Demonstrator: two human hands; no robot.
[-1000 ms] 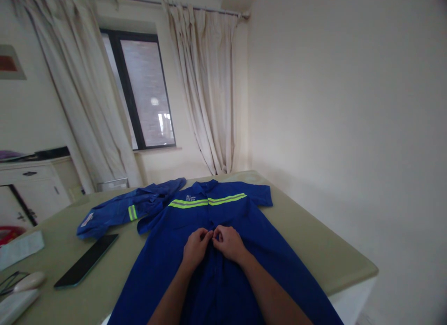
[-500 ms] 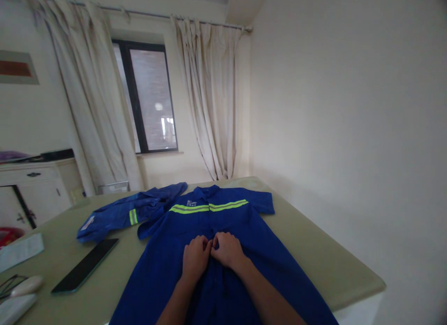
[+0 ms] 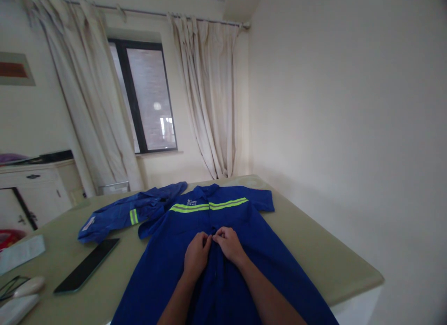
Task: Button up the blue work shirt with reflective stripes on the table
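A blue short-sleeved work shirt [image 3: 188, 227] with a yellow-and-grey reflective stripe lies spread front up, its collar toward the window. Over its front opening my left hand [image 3: 198, 253] and my right hand [image 3: 228, 243] meet, fingertips almost touching. Both pinch the shirt's front edges at the middle; whether a button sits between the fingers is too small to tell. Below the hands the front opening runs down between my forearms. Left of the shirt lies a second, bunched blue garment [image 3: 115, 218] with a reflective band and a whitish label.
The greenish table [image 3: 314, 250] borders a bare wall on the right. On its left side lie a dark tablet-like slab [image 3: 87, 267], a pale paper [image 3: 21, 254], a white computer mouse [image 3: 30, 287] and glasses [image 3: 10, 284]. A white cabinet [image 3: 35, 185] stands behind.
Both hands have shifted slightly up the shirt front toward the collar, still pinching. The fingers of my right hand have altered a little. The garments lie as before.
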